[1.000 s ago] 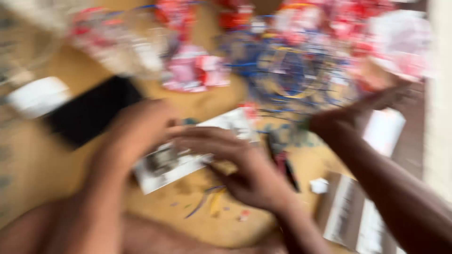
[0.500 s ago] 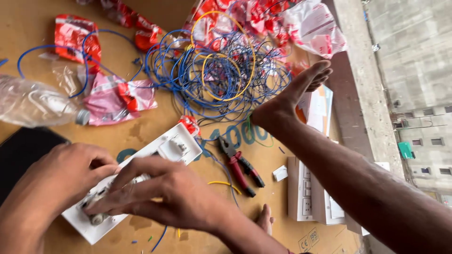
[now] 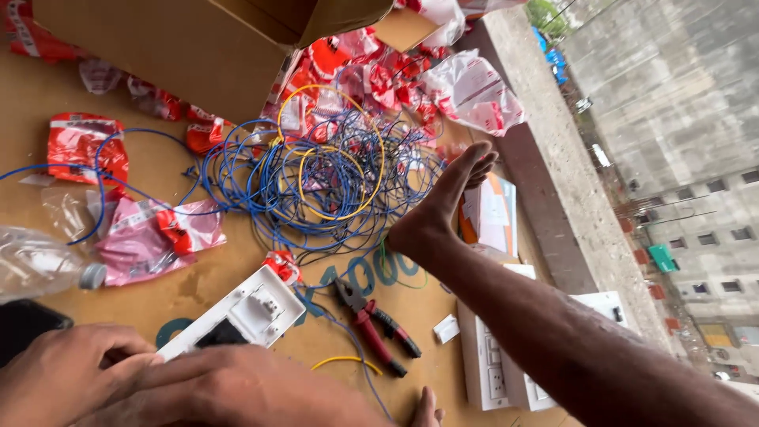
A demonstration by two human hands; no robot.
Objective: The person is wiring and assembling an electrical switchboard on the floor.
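A white switch plate (image 3: 247, 310) with a dark opening lies on the brown cardboard surface (image 3: 229, 273). My left hand (image 3: 67, 373) grips its lower left end with curled fingers. My right hand (image 3: 237, 389) lies over the plate's near part, fingers pointing left toward the left hand. Most of the plate is hidden under both hands. Red-handled pliers (image 3: 371, 324) lie just right of the plate, beside a short yellow wire (image 3: 344, 361).
A bare foot and leg (image 3: 443, 213) stretch across the right side. A tangle of blue and yellow wires (image 3: 316, 178) lies beyond, with red and clear wrappers (image 3: 146, 237), a plastic bottle (image 3: 35, 265), a cardboard box (image 3: 190, 47), white socket boxes (image 3: 494, 360) and an open ledge at right.
The view has swung upward, so my hands and the plate now sit lower in frame and the cardboard box has come into sight. The foot holds its place by the wires.
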